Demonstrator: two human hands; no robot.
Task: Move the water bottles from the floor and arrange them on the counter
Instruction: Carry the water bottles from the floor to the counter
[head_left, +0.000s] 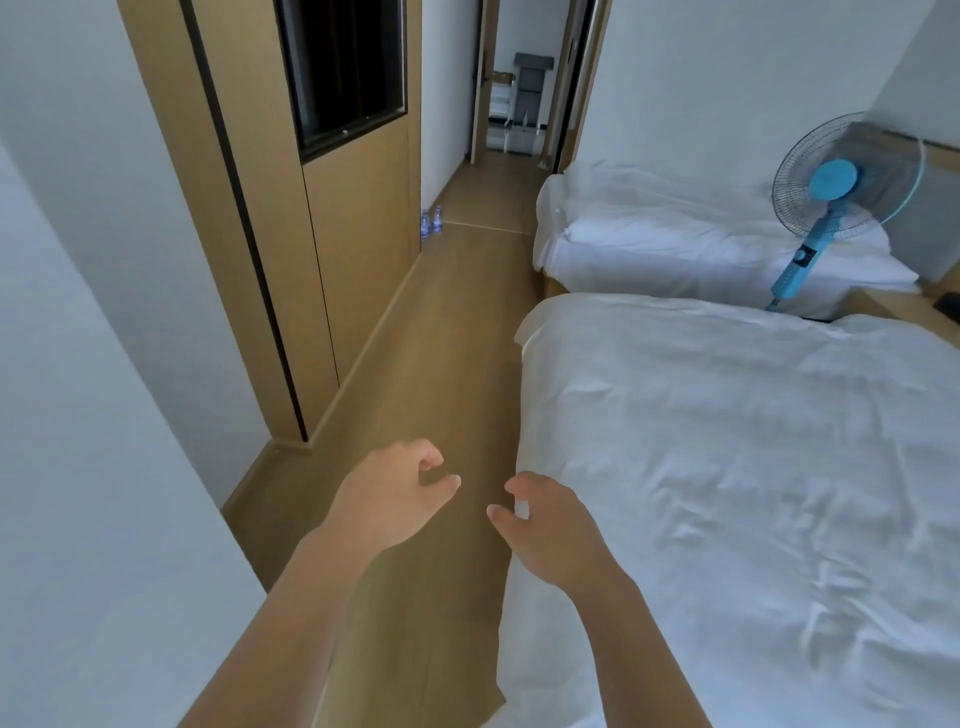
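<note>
Two small clear water bottles (431, 222) with blue labels stand upright on the wooden floor, far down the aisle, against the corner of the wooden wardrobe. My left hand (392, 493) and my right hand (545, 525) are held out low in front of me over the floor, well short of the bottles. Both hands have loosely curled fingers and hold nothing. No counter shows in this view.
A narrow wooden-floor aisle (457, 332) runs between the wardrobe (322, 218) on the left and two white beds (727, 467) on the right. A blue standing fan (836, 208) rises between the beds. A doorway (524, 93) lies beyond the bottles.
</note>
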